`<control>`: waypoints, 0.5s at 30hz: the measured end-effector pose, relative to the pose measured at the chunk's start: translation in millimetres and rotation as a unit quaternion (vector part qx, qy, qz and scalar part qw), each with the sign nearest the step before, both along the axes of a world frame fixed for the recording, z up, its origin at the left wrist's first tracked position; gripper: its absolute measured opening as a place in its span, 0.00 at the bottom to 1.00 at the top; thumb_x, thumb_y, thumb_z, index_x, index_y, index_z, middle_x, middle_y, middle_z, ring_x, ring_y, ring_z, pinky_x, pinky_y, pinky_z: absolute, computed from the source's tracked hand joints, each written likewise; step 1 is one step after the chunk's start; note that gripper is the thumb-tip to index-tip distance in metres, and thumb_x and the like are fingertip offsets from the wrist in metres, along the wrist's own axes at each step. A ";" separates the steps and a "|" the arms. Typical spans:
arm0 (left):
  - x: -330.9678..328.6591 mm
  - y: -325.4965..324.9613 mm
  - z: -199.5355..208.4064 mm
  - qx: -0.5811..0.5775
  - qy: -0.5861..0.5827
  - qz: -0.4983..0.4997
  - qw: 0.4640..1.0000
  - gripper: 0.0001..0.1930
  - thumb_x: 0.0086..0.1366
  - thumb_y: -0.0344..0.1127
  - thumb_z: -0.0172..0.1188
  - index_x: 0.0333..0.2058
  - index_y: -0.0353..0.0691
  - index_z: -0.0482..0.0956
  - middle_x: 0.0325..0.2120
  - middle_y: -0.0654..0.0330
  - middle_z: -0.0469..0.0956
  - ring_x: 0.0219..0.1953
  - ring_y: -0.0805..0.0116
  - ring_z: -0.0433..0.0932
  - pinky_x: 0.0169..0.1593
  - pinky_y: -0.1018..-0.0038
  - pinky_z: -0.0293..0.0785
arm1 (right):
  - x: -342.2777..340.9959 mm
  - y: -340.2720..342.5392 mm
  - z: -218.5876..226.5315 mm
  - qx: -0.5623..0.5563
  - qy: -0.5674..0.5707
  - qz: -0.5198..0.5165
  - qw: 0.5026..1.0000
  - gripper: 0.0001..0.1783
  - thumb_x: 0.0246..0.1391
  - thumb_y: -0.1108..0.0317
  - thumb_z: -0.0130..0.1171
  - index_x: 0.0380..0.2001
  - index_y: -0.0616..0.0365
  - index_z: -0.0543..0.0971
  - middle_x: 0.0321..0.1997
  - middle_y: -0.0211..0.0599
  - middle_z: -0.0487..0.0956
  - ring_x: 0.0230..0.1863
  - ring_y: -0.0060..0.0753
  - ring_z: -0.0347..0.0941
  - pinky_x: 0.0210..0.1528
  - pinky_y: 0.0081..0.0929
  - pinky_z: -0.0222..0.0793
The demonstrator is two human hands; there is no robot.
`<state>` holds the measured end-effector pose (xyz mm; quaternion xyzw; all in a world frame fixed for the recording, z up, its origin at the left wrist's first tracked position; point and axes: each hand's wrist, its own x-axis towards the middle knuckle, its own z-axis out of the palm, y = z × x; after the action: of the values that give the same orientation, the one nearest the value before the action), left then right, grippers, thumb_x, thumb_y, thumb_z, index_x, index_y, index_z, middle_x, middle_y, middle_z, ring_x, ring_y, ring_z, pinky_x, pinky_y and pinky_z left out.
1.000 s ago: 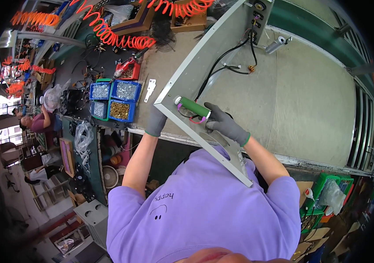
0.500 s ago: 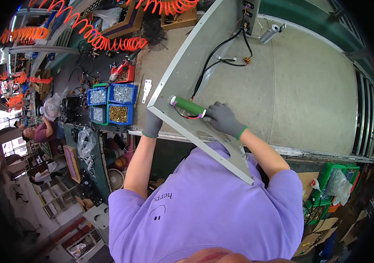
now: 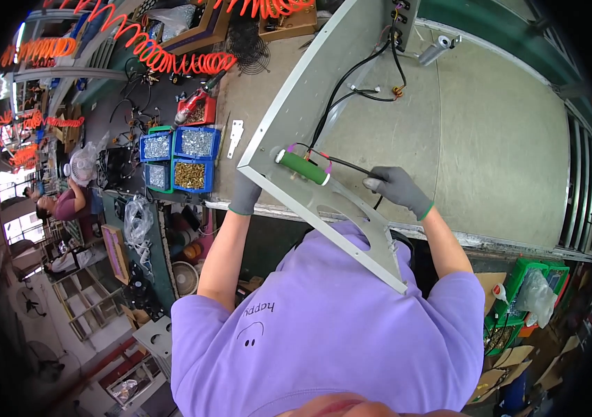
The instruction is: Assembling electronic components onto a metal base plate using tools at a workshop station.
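A grey sheet-metal frame (image 3: 298, 82) stands tilted on the bench, its lower corner toward me. My left hand (image 3: 245, 194), in a grey glove, is against the outside of that corner; the metal hides its fingers. Inside the corner lies a green cylinder (image 3: 304, 167) with white ends and thin coloured leads. My right hand (image 3: 401, 192), also gloved, is closed on a black cable (image 3: 351, 165) that runs from the cylinder's leads. Beyond, a black wire harness (image 3: 341, 86) runs up to the frame's far end.
Blue bins (image 3: 194, 176) of small metal parts stand at the left, near a red power tool (image 3: 186, 110) and a flat white bracket (image 3: 235, 139). A metal cylinder (image 3: 436, 51) is at the far side. Orange coiled hoses (image 3: 171, 61) hang above.
My right hand has left the green cylinder and moved right, now gripping the black cable. The cylinder's leads have swung to its far side. My left hand stays at the frame's corner.
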<state>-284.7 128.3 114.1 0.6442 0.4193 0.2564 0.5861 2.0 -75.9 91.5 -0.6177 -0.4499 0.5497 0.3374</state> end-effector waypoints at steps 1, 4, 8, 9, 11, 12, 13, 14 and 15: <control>0.9 0.0 -1.3 0.008 -0.002 -0.006 1.000 0.18 0.57 0.31 0.56 0.47 0.33 0.72 0.41 0.57 0.76 0.43 0.68 0.74 0.46 0.71 0.71 | 2.5 -6.1 -11.0 -0.010 -0.039 0.017 0.999 0.19 0.53 0.54 0.53 0.34 0.63 0.77 0.23 0.37 0.75 0.26 0.26 0.70 0.31 0.26 0.65; 1.0 0.5 -2.0 0.026 -0.007 -0.013 1.000 0.17 0.57 0.31 0.57 0.46 0.33 0.73 0.40 0.57 0.77 0.42 0.68 0.74 0.45 0.71 0.72 | 3.1 -41.4 -38.3 0.008 -0.047 -0.033 0.998 0.22 0.55 0.51 0.50 0.32 0.63 0.76 0.23 0.42 0.75 0.26 0.29 0.70 0.31 0.28 0.65; 3.0 0.2 0.6 -0.029 -0.028 -0.016 0.999 0.17 0.57 0.31 0.57 0.45 0.33 0.73 0.38 0.57 0.77 0.41 0.69 0.75 0.44 0.72 0.72 | -9.2 -59.7 -6.5 -0.003 -0.009 -0.034 0.999 0.25 0.57 0.49 0.45 0.31 0.62 0.77 0.20 0.34 0.72 0.23 0.23 0.66 0.27 0.25 0.64; 2.9 1.0 -0.1 -0.047 -0.035 -0.013 0.998 0.17 0.57 0.32 0.57 0.45 0.33 0.73 0.38 0.57 0.77 0.41 0.69 0.75 0.43 0.72 0.72 | -16.4 -57.6 8.2 -0.007 -0.008 -0.038 0.999 0.25 0.57 0.49 0.45 0.31 0.62 0.77 0.20 0.34 0.72 0.23 0.23 0.66 0.27 0.25 0.64; 1.6 -0.8 -4.0 -0.062 -0.043 0.006 0.997 0.17 0.56 0.31 0.57 0.45 0.33 0.73 0.38 0.57 0.77 0.40 0.70 0.75 0.42 0.73 0.72 | -17.4 -54.0 52.4 -0.091 0.110 -0.185 0.972 0.25 0.58 0.48 0.44 0.30 0.60 0.77 0.18 0.26 0.67 0.20 0.17 0.61 0.23 0.20 0.60; -1.6 -4.7 -6.0 -0.074 -0.049 0.030 0.996 0.17 0.56 0.31 0.57 0.44 0.32 0.73 0.38 0.57 0.77 0.40 0.70 0.75 0.42 0.73 0.72 | -10.8 -54.1 78.5 -0.118 0.162 -0.207 0.958 0.24 0.58 0.49 0.44 0.29 0.59 0.78 0.16 0.22 0.65 0.18 0.14 0.58 0.21 0.17 0.56; -4.7 -5.2 -7.3 -0.083 -0.045 0.026 0.995 0.17 0.56 0.31 0.57 0.44 0.32 0.73 0.38 0.57 0.77 0.40 0.70 0.75 0.42 0.73 0.72 | 0.2 -50.0 113.2 -0.103 0.137 -0.205 0.964 0.21 0.57 0.52 0.45 0.30 0.59 0.77 0.16 0.22 0.64 0.18 0.14 0.57 0.21 0.16 0.55; -6.6 -2.9 -7.5 -0.041 -0.024 -0.004 0.999 0.16 0.56 0.31 0.56 0.44 0.32 0.73 0.37 0.57 0.77 0.39 0.70 0.75 0.41 0.74 0.72 | 19.7 -52.2 131.3 -0.078 0.055 -0.174 0.980 0.19 0.56 0.55 0.47 0.31 0.60 0.77 0.17 0.21 0.64 0.18 0.14 0.56 0.21 0.16 0.54; -5.4 -3.0 -6.4 0.002 -0.003 -0.034 0.999 0.16 0.56 0.31 0.56 0.43 0.32 0.73 0.37 0.57 0.77 0.38 0.70 0.75 0.40 0.74 0.72 | 36.7 -58.6 148.0 -0.082 0.061 -0.203 0.974 0.17 0.55 0.57 0.48 0.34 0.60 0.78 0.17 0.21 0.65 0.18 0.15 0.57 0.22 0.17 0.55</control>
<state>-290.1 125.3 107.7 0.6586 0.3947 0.2390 0.5944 38.8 -134.5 239.5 -0.6872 -0.2467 0.5413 0.4170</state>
